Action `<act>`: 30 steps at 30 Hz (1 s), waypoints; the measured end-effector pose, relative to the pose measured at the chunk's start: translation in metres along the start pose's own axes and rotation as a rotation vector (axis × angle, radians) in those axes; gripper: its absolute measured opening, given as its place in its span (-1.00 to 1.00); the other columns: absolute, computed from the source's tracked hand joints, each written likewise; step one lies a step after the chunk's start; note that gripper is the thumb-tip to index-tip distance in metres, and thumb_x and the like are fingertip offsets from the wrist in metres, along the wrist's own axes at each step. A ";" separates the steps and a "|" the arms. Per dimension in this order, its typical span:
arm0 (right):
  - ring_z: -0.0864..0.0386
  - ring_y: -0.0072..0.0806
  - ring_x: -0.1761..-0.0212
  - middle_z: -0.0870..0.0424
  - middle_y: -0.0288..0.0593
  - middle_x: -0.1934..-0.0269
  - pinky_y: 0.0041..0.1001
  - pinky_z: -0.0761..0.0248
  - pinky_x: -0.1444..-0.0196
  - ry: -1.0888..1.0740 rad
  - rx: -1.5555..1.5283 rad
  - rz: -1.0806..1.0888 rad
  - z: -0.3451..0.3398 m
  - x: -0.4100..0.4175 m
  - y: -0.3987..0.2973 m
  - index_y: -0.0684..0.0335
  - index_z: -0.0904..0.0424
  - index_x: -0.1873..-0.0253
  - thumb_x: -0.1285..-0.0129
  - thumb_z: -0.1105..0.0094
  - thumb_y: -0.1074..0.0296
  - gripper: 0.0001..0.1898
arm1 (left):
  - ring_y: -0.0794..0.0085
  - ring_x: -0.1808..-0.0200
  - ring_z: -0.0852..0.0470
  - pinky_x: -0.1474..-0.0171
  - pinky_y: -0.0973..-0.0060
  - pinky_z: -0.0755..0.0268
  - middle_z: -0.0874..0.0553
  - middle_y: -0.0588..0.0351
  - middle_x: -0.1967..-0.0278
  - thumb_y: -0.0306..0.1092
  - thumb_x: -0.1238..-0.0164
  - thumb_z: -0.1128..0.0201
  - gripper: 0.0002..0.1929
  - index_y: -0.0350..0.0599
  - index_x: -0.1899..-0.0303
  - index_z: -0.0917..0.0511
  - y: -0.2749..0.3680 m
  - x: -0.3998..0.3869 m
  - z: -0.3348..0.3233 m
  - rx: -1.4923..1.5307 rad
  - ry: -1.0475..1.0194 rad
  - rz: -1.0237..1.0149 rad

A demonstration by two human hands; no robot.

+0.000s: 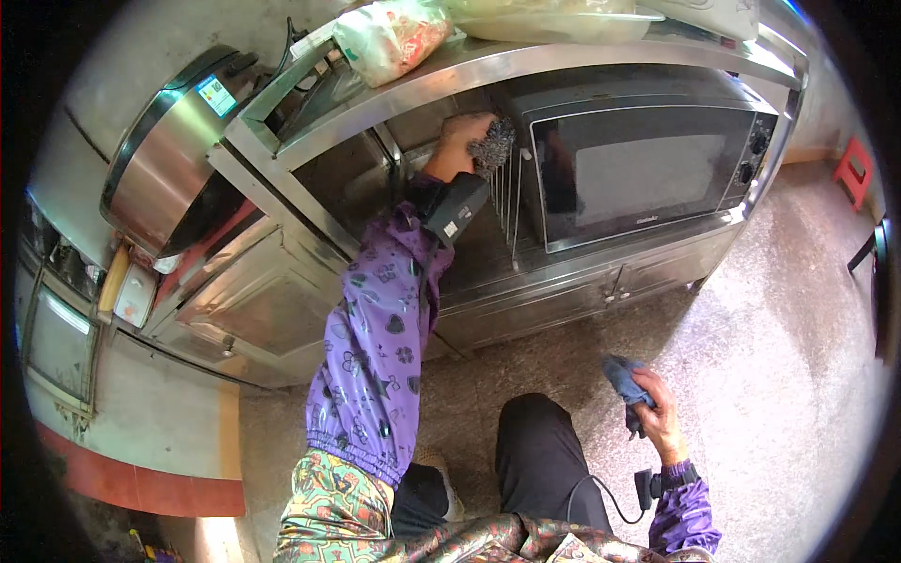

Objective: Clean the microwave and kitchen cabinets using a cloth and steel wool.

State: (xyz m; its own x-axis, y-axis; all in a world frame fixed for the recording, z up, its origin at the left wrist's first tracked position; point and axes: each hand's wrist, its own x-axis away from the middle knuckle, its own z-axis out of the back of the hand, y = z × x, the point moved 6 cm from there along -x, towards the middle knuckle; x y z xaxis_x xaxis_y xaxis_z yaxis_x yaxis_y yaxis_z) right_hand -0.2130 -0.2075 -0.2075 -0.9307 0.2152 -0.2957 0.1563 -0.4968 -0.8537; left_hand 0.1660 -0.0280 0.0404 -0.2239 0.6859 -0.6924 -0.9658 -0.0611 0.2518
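My left hand (459, 144) reaches into the bay of a stainless steel cabinet and is closed on a steel wool scourer (493, 146). The scourer is beside the top of an upright wire rack (508, 204), left of a black microwave oven (633, 169); whether it touches the rack I cannot tell. A purple patterned sleeve cover (380, 338) and a black wrist device (457, 207) are on this arm. Low at the right, my right hand (659, 415) holds a bunched blue-grey cloth (623, 380) above the floor, away from the cabinet.
The cabinet's metal frame edge (436, 84) crosses above my left arm. A plastic bag (393, 39) and a translucent basin (556, 24) stand on top. A large steel appliance (176, 155) is at the left. A red plastic stool (853, 174) stands far right.
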 end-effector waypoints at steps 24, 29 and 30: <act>-0.29 -0.03 -0.32 -0.34 0.16 -0.27 -0.29 -0.15 -0.33 -0.049 -0.224 0.643 -0.319 -0.398 -0.231 0.27 -0.26 -0.32 -0.42 0.12 0.20 -0.54 | 0.61 0.27 -0.46 0.09 0.65 -0.34 -0.56 0.20 0.27 -0.59 -0.21 -0.16 -0.46 -0.24 -0.27 -0.35 0.148 0.165 0.236 -0.512 0.185 0.993; -0.28 -0.04 -0.32 -0.36 0.12 -0.25 -0.30 -0.15 -0.35 0.244 -0.223 0.829 -0.328 -0.502 -0.201 0.26 -0.32 -0.29 -0.36 0.04 0.23 -0.55 | 0.63 0.32 -0.46 0.13 0.66 -0.35 -0.55 0.25 0.38 -0.64 -0.18 -0.17 -0.45 -0.20 -0.26 -0.38 0.137 0.178 0.231 -0.556 0.208 0.902; -0.26 -0.07 -0.33 -0.35 0.09 -0.25 -0.32 -0.16 -0.34 0.273 -0.309 0.742 -0.323 -0.520 -0.181 0.26 -0.32 -0.29 -0.34 0.02 0.24 -0.54 | 0.61 0.29 -0.48 0.12 0.65 -0.36 -0.55 0.24 0.37 -0.65 -0.17 -0.17 -0.45 -0.22 -0.26 -0.39 0.134 0.179 0.226 -0.534 0.216 0.885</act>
State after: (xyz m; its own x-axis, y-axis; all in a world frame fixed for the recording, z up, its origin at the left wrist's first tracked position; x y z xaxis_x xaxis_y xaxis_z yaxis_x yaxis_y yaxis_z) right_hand 0.3499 0.0425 -0.0374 -0.4451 0.1395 -0.8846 0.8152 -0.3458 -0.4647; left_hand 0.0261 0.2506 0.1026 -0.8446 0.1001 -0.5260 -0.3669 -0.8237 0.4324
